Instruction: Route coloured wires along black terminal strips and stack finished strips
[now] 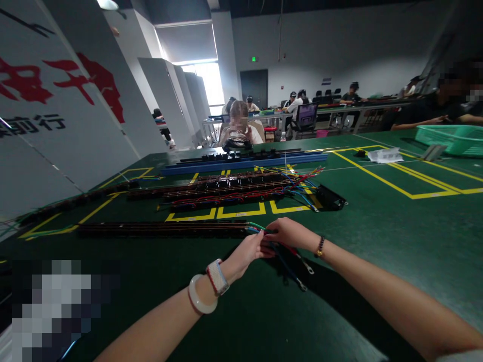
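Note:
A long black strip with thin copper-coloured lines lies on the green table, with coloured wires coming out of its right end. At that end my left hand is closed on the wires. My right hand pinches the same bundle and touches my left fingers. A blue wire and a red wire hang out below my hands toward the lower right, each tipped with a metal ring terminal. The exact spot between my fingertips is hidden.
Behind my hands lie more wired black strips, a black part and blue rails. A green basket and a clear plastic bag are at the right. A person sits across the table.

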{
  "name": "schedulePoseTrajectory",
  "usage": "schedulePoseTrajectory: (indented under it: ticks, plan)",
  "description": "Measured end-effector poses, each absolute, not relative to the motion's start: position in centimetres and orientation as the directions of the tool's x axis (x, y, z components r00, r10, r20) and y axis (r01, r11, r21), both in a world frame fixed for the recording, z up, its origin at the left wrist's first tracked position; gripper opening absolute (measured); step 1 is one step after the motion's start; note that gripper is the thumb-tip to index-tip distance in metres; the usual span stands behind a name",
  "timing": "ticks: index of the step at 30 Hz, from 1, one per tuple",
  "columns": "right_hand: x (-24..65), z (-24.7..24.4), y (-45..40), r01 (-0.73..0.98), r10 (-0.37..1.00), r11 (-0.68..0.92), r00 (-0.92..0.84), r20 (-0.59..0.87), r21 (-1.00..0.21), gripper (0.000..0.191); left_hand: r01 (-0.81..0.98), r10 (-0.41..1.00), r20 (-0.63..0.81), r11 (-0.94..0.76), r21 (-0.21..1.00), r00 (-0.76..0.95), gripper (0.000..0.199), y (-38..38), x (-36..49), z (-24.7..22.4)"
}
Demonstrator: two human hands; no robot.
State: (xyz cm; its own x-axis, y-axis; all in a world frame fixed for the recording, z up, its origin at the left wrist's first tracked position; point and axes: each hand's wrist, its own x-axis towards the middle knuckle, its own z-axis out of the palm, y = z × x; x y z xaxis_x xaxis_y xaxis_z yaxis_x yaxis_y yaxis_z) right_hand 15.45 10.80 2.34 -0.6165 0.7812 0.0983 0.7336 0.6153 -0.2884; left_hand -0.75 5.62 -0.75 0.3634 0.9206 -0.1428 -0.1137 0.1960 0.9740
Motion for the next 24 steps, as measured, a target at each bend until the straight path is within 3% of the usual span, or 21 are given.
schedulePoseTrajectory:
  ticks: [9,17,24]
  plan:
    - [13.9,3.8,7.9,0.844,0.837,0.527,-0.536,0.114,0.099,0.026,-0.423,0.944,-0.018,0.165,0.891,0.330,0.012,6.0,0.0,-1.9]
    - [13.1,2.4,6.7,0.805,0.805,0.549,-0.582,0.119,0.225,0.021,-0.583,0.883,-0.248,0.453,0.674,0.400,0.017,6.0,0.1,-1.1]
    - [12.0,0.0,5.3,0.784,0.785,0.542,-0.601,0.152,0.302,0.047,-0.576,0.876,-0.295,0.476,0.665,0.382,0.013,6.1,0.1,-0.9]
